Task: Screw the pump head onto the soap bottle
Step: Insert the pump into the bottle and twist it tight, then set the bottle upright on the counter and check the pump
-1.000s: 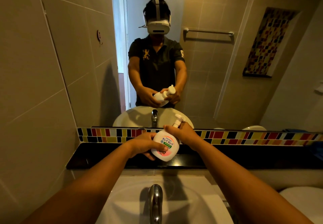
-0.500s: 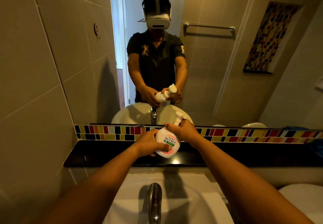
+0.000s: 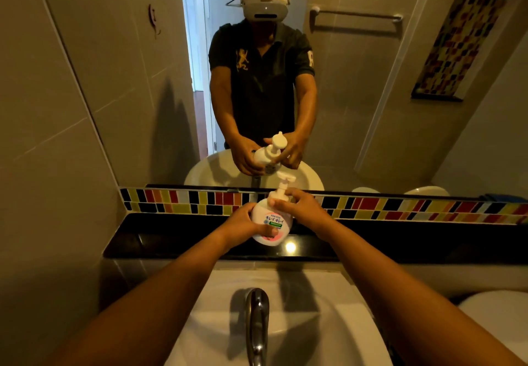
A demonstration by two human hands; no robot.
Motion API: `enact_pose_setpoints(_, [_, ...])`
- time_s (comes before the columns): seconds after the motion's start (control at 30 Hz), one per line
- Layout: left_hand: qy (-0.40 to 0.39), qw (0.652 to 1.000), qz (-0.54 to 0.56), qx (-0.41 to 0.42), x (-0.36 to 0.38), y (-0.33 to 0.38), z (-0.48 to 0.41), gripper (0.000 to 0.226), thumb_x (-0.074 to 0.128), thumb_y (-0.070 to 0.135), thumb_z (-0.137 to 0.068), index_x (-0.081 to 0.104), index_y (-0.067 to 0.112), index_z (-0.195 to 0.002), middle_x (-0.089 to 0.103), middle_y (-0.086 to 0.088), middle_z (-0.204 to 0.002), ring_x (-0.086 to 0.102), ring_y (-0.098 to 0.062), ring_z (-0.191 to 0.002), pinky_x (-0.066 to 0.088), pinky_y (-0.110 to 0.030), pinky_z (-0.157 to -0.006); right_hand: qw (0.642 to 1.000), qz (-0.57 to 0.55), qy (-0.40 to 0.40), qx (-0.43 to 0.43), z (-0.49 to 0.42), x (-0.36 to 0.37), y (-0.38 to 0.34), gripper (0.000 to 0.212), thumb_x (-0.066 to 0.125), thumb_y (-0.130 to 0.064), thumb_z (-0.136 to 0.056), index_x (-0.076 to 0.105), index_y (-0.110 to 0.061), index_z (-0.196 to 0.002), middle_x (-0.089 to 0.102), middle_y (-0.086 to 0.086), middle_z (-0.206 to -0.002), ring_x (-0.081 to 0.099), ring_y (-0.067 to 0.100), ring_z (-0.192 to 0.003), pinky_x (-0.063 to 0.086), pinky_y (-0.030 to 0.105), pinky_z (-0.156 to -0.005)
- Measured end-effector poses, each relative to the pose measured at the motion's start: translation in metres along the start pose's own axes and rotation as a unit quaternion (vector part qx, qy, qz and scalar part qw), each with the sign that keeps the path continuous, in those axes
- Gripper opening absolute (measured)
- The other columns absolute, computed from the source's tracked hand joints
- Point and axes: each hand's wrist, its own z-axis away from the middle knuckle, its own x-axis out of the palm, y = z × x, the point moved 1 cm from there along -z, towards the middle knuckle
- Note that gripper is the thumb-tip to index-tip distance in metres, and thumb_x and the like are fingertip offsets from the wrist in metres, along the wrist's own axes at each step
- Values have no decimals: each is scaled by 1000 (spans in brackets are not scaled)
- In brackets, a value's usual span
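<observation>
A round white soap bottle (image 3: 271,220) with a pink and green label stands nearly upright just above the black counter ledge (image 3: 171,240). My left hand (image 3: 245,225) wraps its left side, thumb across the lower label. The white pump head (image 3: 284,184) sits on the bottle's neck, nozzle pointing right. My right hand (image 3: 300,208) pinches the pump's collar with its fingertips. The mirror shows the same grip from the far side.
A chrome faucet (image 3: 257,322) rises over the white sink basin (image 3: 328,322) below my arms. A band of coloured mosaic tiles (image 3: 400,208) runs behind the ledge under the mirror (image 3: 357,94). A tiled wall (image 3: 51,137) stands at the left.
The bottle has gone from tilted right to nearly upright and closer to the ledge. My right hand has shifted from the pump stem down to the collar. The camera has tipped downward.
</observation>
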Motion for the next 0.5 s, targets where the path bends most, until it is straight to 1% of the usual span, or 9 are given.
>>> enact_pose_setpoints(0.07, [0, 1000, 2, -13, -4, -7, -5, 64, 84, 15, -72, 53, 14, -128, 65, -8, -120, 63, -25, -111, 55, -41, -94, 999, -16, -33, 11, 2, 1, 7, 50, 75, -32, -84, 59, -19, -129, 67, 0, -111, 65, 15, -99, 52, 19, -70])
enact_pose_setpoints(0.1, [-2, 1000, 1, -15, -5, -10, -7, 66, 84, 14, -71, 52, 14, -129, 64, -6, -119, 62, -25, -111, 55, -41, -94, 998, -12, -55, 14, 3, 1, 12, 50, 75, -28, -84, 58, -20, -130, 66, -4, -108, 64, 12, -97, 50, 16, -68])
enact_pose_setpoints(0.17, [-5, 1000, -4, -19, -8, -16, -11, 69, 85, 13, -69, 51, 15, -129, 64, -3, -118, 61, -23, -112, 55, -40, -93, 994, 20, -100, 29, 1, 2, 27, 57, 77, -21, -82, 54, -25, -134, 64, -9, -108, 62, 7, -95, 50, 15, -68])
enact_pose_setpoints(0.23, [-6, 1000, -9, -25, -9, -22, -16, 74, 88, 13, -65, 51, 15, -129, 64, -3, -120, 61, -23, -112, 55, -40, -94, 991, 50, -121, 37, -2, 7, 42, 66, 80, -18, -79, 50, -29, -137, 64, -8, -115, 62, 7, -100, 53, 20, -75])
enact_pose_setpoints(0.3, [5, 999, -13, -30, -8, -28, -20, 78, 90, 13, -61, 52, 16, -129, 64, -4, -122, 62, -23, -113, 55, -42, -94, 992, 56, -108, 43, -7, 15, 54, 72, 83, -16, -75, 50, -31, -138, 64, -4, -123, 62, 14, -109, 56, 33, -89])
enact_pose_setpoints(0.33, [12, 999, -17, -32, -6, -31, -23, 79, 91, 13, -60, 51, 17, -128, 64, -4, -123, 61, -24, -113, 55, -43, -95, 993, 54, -95, 45, -10, 18, 58, 73, 83, -16, -75, 50, -29, -138, 64, -2, -126, 61, 18, -113, 55, 39, -94])
enact_pose_setpoints(0.4, [25, 999, -25, -32, -4, -35, -28, 80, 91, 12, -59, 51, 17, -128, 63, -4, -124, 61, -25, -114, 54, -46, -96, 995, 42, -73, 53, -15, 24, 64, 73, 83, -12, -74, 51, -26, -138, 63, 1, -128, 61, 22, -116, 54, 45, -97])
enact_pose_setpoints(0.5, [40, 998, -48, -29, -3, -40, -34, 79, 91, 11, -60, 51, 18, -128, 62, -4, -127, 59, -25, -116, 52, -47, -99, 996, 30, -54, 61, -23, 29, 73, 73, 84, -9, -73, 53, -22, -137, 63, 4, -132, 61, 26, -120, 52, 50, -100])
